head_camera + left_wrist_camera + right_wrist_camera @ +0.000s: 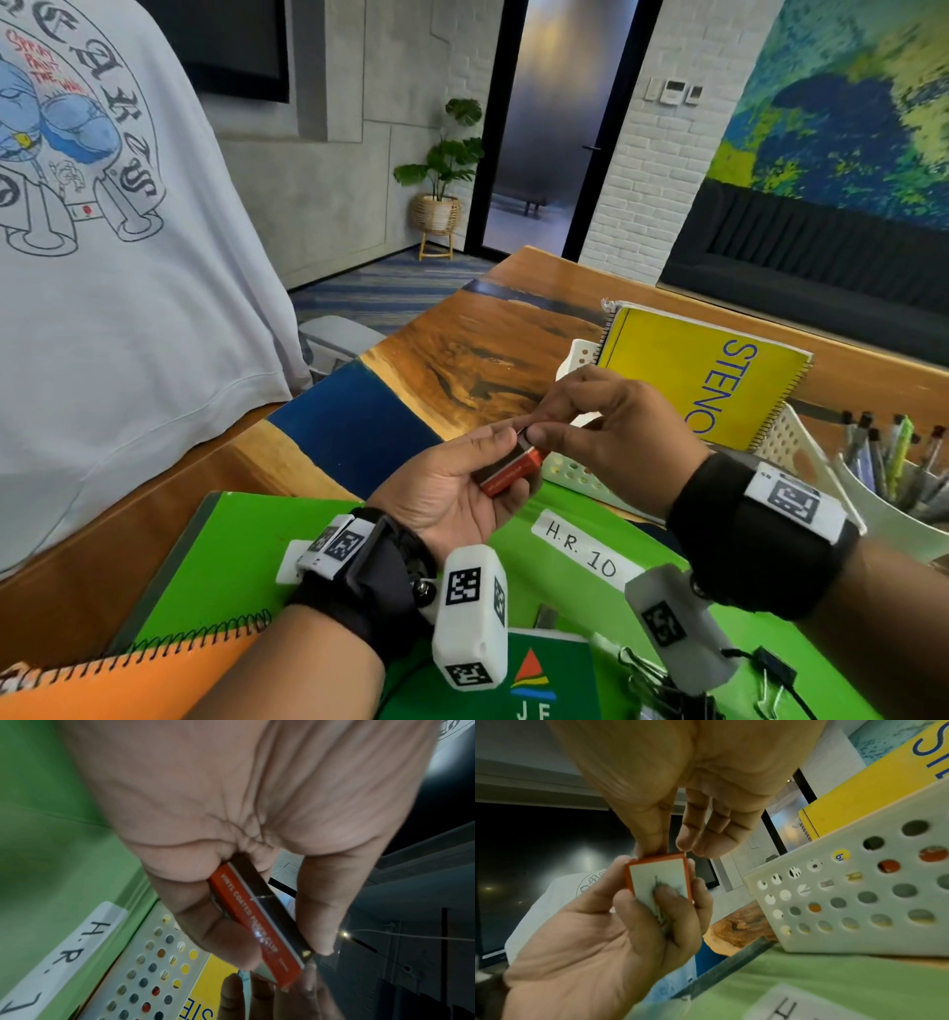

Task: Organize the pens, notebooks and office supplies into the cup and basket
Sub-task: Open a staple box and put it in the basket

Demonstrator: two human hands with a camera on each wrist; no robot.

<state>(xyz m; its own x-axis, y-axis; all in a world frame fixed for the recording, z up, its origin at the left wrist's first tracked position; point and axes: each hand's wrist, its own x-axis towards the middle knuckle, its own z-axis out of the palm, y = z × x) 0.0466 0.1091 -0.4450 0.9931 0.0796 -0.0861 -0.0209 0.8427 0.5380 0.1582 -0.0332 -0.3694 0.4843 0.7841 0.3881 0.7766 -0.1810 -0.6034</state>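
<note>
The left hand (452, 493) cradles an orange paper clip box (511, 470) above the green folder's (215, 555) far edge, steadying it while right hand (606, 426) fingertips pinch its end, probably closing it for the basket (785, 437).

I am sitting in an office meeting room. My wooden table (477, 354) with blue resin inlay carries notebooks (703, 380), while a glass door (560, 118) at twelve o'clock, a dark sofa (801, 277) and painted mural (847, 103) at two o'clock, and a wall screen (231, 46) at eleven o'clock surround it.
</note>
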